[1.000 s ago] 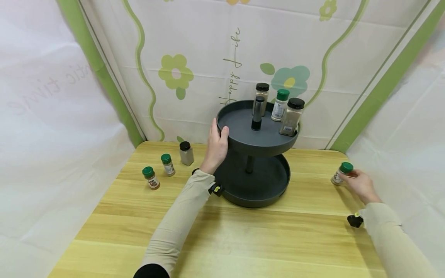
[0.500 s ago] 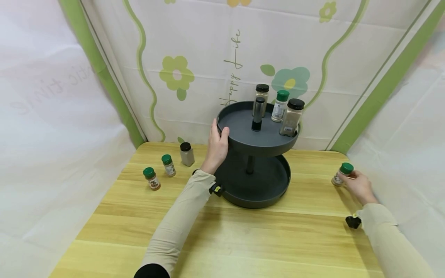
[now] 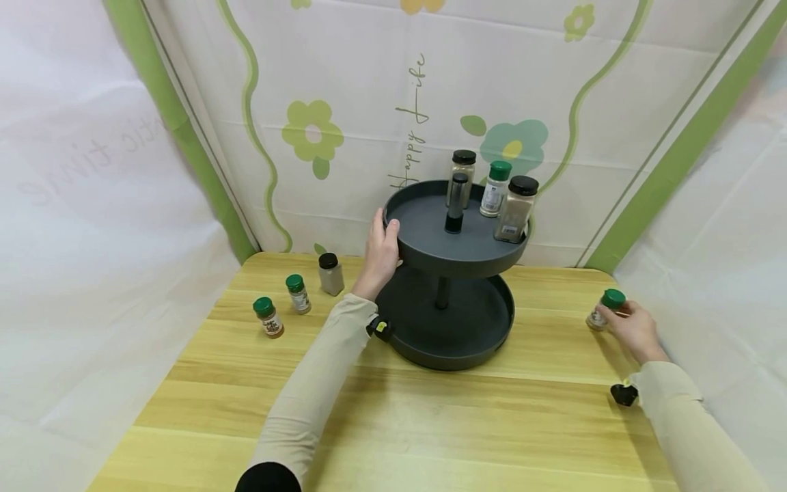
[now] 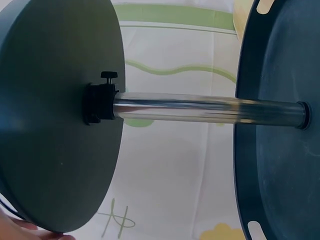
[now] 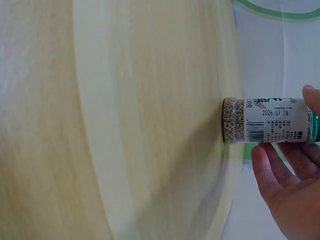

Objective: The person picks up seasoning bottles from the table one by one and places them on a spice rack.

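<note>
At the far right of the table, my right hand (image 3: pixel 636 331) pinches a small green-capped spice jar (image 3: pixel 599 316) between thumb and fingers. Coarse pale-brown grains and a printed label show on the upright spice jar (image 5: pixel 265 120) in the right wrist view. Against the outer left side of a dark grey two-tier turntable's upper tray (image 3: pixel 430 232), my left hand (image 3: pixel 379 258) rests with its thumb straight. The left wrist view catches the left hand's fingers (image 4: pixel 30 232) at the tray's edge and the metal post (image 4: pixel 180 107) joining both tiers.
On the upper tray stand a tall black-capped jar (image 3: pixel 467 195), a green-capped jar (image 3: pixel 492 197) and a square black-capped jar (image 3: pixel 514 215). Two green-capped jars (image 3: pixel 270 322) (image 3: pixel 300 301) and a black-capped jar (image 3: pixel 332 279) stand at the table's left. The lower tray (image 3: pixel 470 328) holds nothing.
My left hand has shifted slightly left along the upper tray's side, its thumb drawing back from the rim. The right hand stays on the spice jar, and the turntable's jars keep their places.
</note>
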Demonstrator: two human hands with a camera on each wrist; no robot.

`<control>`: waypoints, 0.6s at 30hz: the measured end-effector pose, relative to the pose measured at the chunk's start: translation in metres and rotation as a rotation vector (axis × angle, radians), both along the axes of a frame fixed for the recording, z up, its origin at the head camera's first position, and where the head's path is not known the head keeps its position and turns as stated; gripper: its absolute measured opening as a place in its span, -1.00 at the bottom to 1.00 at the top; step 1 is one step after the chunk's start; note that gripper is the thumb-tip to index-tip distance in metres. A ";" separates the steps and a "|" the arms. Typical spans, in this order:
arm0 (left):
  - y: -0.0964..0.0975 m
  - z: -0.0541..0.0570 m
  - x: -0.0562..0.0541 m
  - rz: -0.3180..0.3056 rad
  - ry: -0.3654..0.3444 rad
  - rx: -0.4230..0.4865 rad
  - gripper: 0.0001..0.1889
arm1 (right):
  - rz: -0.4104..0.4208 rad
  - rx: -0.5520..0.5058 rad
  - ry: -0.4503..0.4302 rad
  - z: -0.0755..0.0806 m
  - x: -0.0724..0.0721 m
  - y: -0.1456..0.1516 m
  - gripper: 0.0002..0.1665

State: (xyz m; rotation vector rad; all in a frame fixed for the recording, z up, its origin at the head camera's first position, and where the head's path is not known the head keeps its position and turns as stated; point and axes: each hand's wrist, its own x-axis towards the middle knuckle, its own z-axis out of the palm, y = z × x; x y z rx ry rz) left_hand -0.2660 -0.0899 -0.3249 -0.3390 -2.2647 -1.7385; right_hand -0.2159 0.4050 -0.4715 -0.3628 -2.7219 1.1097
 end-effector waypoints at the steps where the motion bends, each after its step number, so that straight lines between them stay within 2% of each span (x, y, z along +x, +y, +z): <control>1: 0.000 0.000 -0.001 -0.002 0.000 0.002 -0.36 | 0.002 0.001 0.003 0.000 0.000 0.000 -0.08; 11: -0.003 0.002 -0.008 -0.026 -0.016 0.015 -0.38 | 0.010 0.019 0.035 0.003 -0.001 -0.005 -0.12; 18: -0.005 0.001 -0.011 -0.048 -0.041 0.036 -0.39 | 0.032 0.022 0.063 0.018 -0.003 -0.019 -0.16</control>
